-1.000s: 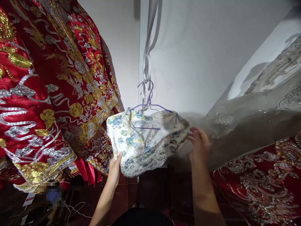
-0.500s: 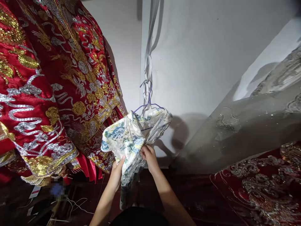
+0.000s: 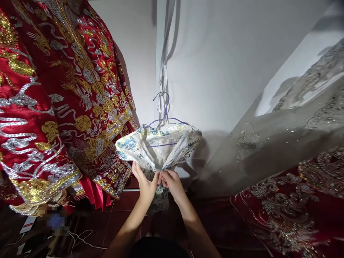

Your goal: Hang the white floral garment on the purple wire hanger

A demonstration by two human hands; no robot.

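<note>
A white garment with a blue, yellow and grey floral print [image 3: 131, 147] hangs on a thin purple wire hanger [image 3: 166, 115]. Its neckline faces me, and the hanger's lower bar shows inside the opening. My left hand [image 3: 146, 182] pinches the front edge of the garment from the left, with the fingers partly behind the cloth. Right beside it, my right hand [image 3: 171, 182] pinches the other front edge, so the two edges meet between my fingertips. Whether a button or hook lies there is hidden by my fingers. Below my hands the lower part of the garment hangs down in shadow.
White straps [image 3: 163, 77] hold the hanger along the wall [image 3: 209, 64]. A red jacket with gold and silver embroidery [image 3: 88, 93] hangs at left. Sheer beaded fabric [image 3: 247, 161] and a dark red beaded garment [image 3: 290, 200] are at right. White cables [image 3: 83, 242] lie on the floor.
My left hand has moved right and up, bringing the left front edge to my right hand. The garment has turned to face me, and its neckline now spreads symmetrically.
</note>
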